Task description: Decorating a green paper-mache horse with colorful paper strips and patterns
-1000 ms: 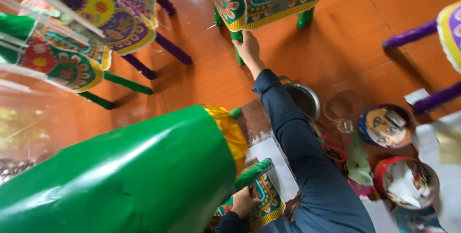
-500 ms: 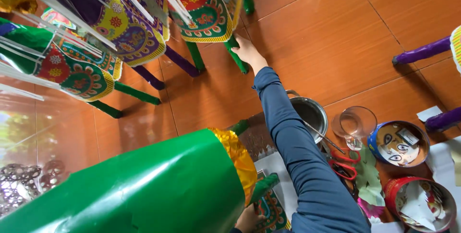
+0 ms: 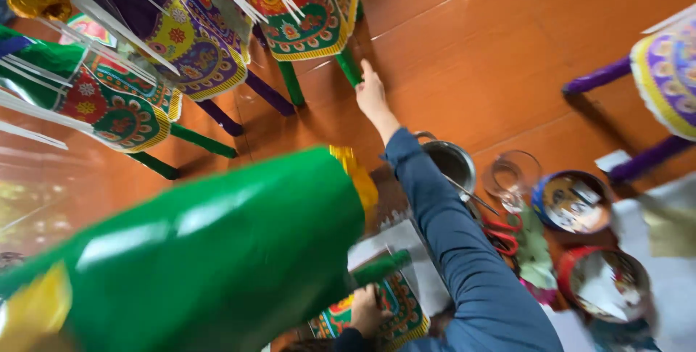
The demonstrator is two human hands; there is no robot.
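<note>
Since the earlier frames the right hand (image 3: 371, 94) has stretched farther up the floor, and the patterned stool it reaches for sits closer and larger in view. Fingers extended, narrow, tips touching or just beside a green leg (image 3: 349, 68) of the green-and-red patterned stool (image 3: 308, 11); not closed on anything. Left hand (image 3: 367, 311) low in frame, curled around the edge of a patterned panel (image 3: 395, 308) under the big green paper cylinder (image 3: 203, 250); grip partly hidden.

Stool looks like paper or foil over a light frame: probably light, stiff, easily dented or torn. Best taken by a leg, not the decorated skirt.

Around it: more patterned stools at left, purple legs (image 3: 270, 94), metal pot (image 3: 451, 163), red scissors (image 3: 502, 234), round tins (image 3: 573, 202) on the orange floor (image 3: 493, 55).
</note>
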